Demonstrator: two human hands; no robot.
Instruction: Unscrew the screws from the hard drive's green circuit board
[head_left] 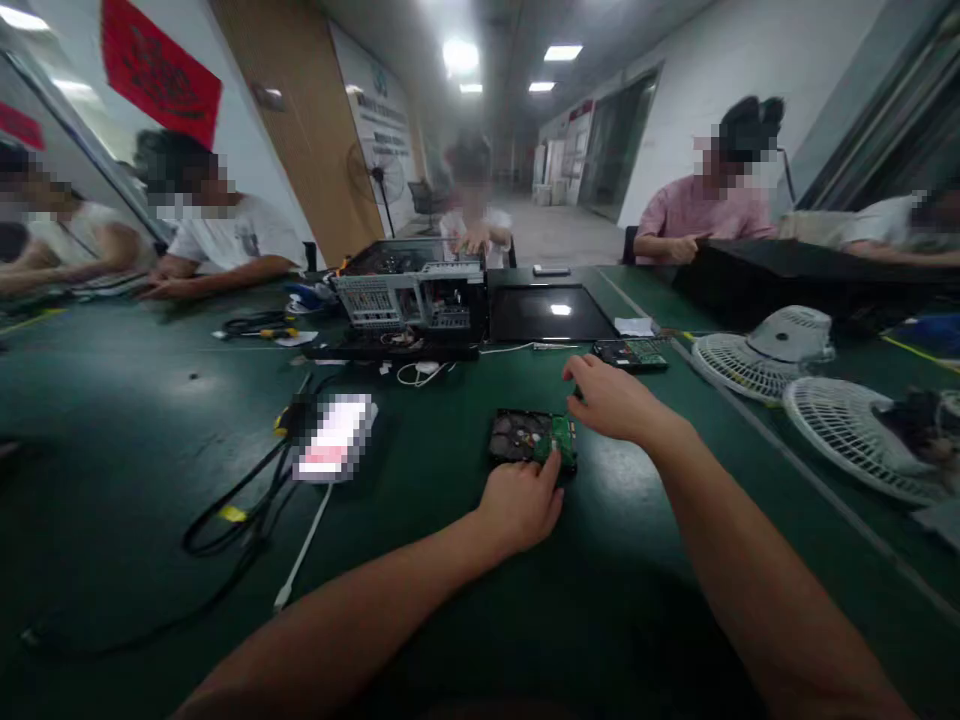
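A hard drive (517, 432) lies on the green table in front of me, its green circuit board facing up. My left hand (521, 505) is at its near edge, with the index finger pressed on the board and the other fingers curled, steadying the drive. Just above and right of the drive hovers my right hand (607, 398), fingers bent in a pinch. Something small and dark shows at its fingertips, too unclear to name. A second drive with a green board (637, 354) lies beyond my right hand.
An opened computer case (412, 300) stands at the far side, beside a flat black panel (551, 313). White fan parts (750, 352) lie at right. A phone (335, 437) with a white cable and black cables (217, 545) lie at left. Other people sit around the table.
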